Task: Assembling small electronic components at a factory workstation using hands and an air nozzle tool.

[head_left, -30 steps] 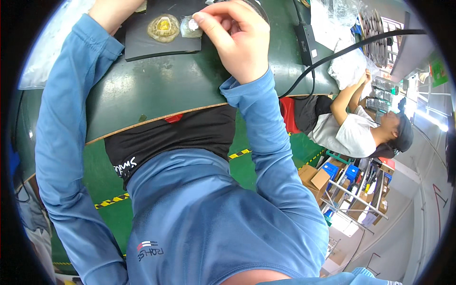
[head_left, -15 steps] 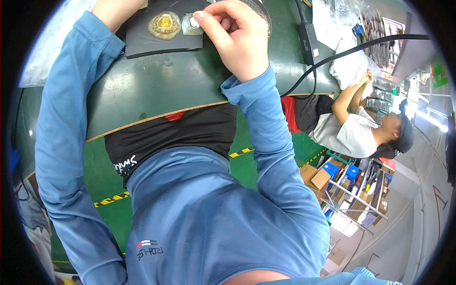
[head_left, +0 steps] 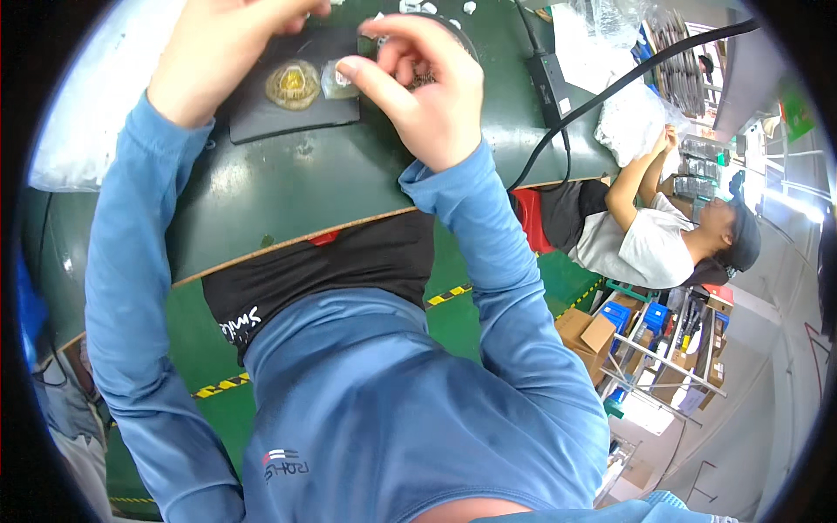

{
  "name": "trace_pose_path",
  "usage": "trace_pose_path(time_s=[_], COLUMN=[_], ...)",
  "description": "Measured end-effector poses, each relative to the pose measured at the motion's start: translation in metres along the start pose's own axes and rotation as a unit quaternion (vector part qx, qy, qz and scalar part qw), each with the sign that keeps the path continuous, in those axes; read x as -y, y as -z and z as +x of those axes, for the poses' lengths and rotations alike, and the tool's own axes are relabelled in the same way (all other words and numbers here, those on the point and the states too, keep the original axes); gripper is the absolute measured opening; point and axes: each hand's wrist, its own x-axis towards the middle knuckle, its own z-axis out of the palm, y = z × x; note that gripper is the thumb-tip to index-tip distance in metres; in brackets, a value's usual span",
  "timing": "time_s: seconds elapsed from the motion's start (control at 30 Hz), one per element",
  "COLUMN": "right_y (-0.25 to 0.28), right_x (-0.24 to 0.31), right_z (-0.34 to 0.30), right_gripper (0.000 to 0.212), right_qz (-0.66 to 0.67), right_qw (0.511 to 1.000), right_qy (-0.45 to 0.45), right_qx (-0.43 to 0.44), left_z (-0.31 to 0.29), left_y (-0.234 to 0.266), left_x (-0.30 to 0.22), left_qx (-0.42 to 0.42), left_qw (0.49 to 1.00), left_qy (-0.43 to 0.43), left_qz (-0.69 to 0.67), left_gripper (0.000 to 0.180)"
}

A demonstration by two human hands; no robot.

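My right hand is over the table with thumb and index finger apart, nothing plainly held between them. Its thumb tip overlaps a small translucent whitish pad lying on a dark flat board; whether they touch I cannot tell. Left of that pad, a round amber, translucent lump with a yellow middle rests on the same board. My left hand reaches above the board's far left part. Its fingers are blurred and partly cut off by the top edge, so any held thing is hidden.
A round dish of small dark bits is partly behind my right hand. Small white pieces lie beyond it. A black adapter with cable lies to the right, a plastic bag at left. A co-worker handles a white bag.
My left hand has come further into view, over the board. My right thumb and index finger have parted from the small white piece they pinched. The view has shifted slightly.
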Motion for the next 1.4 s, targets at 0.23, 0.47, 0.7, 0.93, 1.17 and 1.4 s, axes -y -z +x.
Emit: trace_pose_path(time_s=[0.23,0.47,0.7,0.93,1.17,1.4], right_y=[0.004,0.0,0.01,0.002,0.008,0.024], right_x=[0.021,0.021,0.008,0.02,0.006,0.008], right_z=[0.024,0.01,0.002,0.006,0.011,0.021], right_gripper=[0.034,0.035,0.027,0.036,0.05,0.032], right_qz=[-0.16,-0.014,0.348,0.43,0.371,0.111], right_qw=[0.961,0.993,0.926,0.888,0.928,0.99], right_qy=[0.22,0.098,-0.093,-0.156,-0.033,0.019], right_qx=[-0.058,-0.068,-0.109,-0.048,0.022,0.09], left_z=[-0.014,-0.013,-0.021,-0.022,-0.01,-0.006], left_y=[-0.007,-0.009,-0.011,-0.013,0.0,0.003], left_x=[-0.003,0.003,-0.006,0.005,-0.001,0.019], left_qx=[0.085,0.131,0.098,0.066,0.176,0.001], left_qw=[0.995,0.991,0.975,0.928,0.977,0.898], left_qy=[0.042,-0.016,-0.149,-0.278,0.1,-0.288], left_qz=[-0.044,-0.026,0.135,0.24,-0.071,0.332], left_gripper=[0.032,0.028,0.026,0.022,0.014,0.01])
